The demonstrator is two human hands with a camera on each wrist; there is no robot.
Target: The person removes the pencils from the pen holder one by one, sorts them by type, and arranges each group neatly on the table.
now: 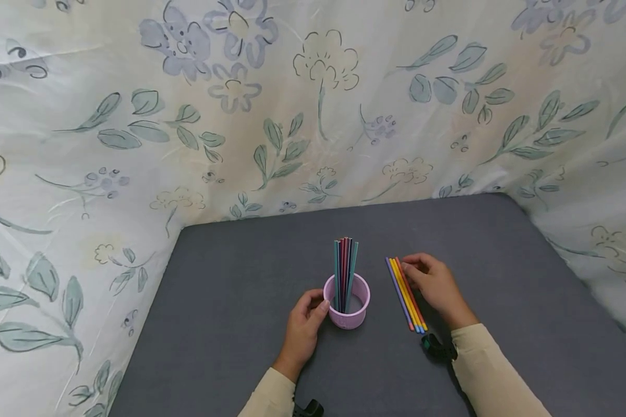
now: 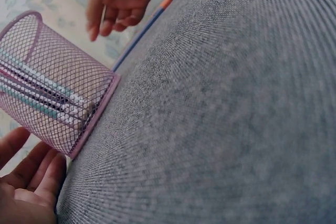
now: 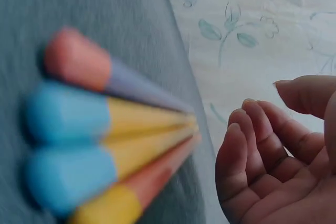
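A pink mesh pencil cup (image 1: 347,320) stands upright on the grey table, with several coloured pencils (image 1: 343,260) in teal, dark and reddish tones leaning inside it. My left hand (image 1: 304,331) is at the cup's left side, its thumb and fingertips at the wall; in the left wrist view its fingers lie fairly straight near the base. Right of the cup, several pencils (image 1: 408,298) in purple, yellow and red-orange lie side by side, their near ends dipped in other colours. My right hand (image 1: 437,286) is beside their far ends, fingers loosely bent, with nothing in its grasp.
Grey cloth covers the table (image 1: 229,289). Behind it and along the sides hangs a white floral curtain (image 1: 318,145). A dark wrist strap (image 1: 438,348) sits at my right cuff.
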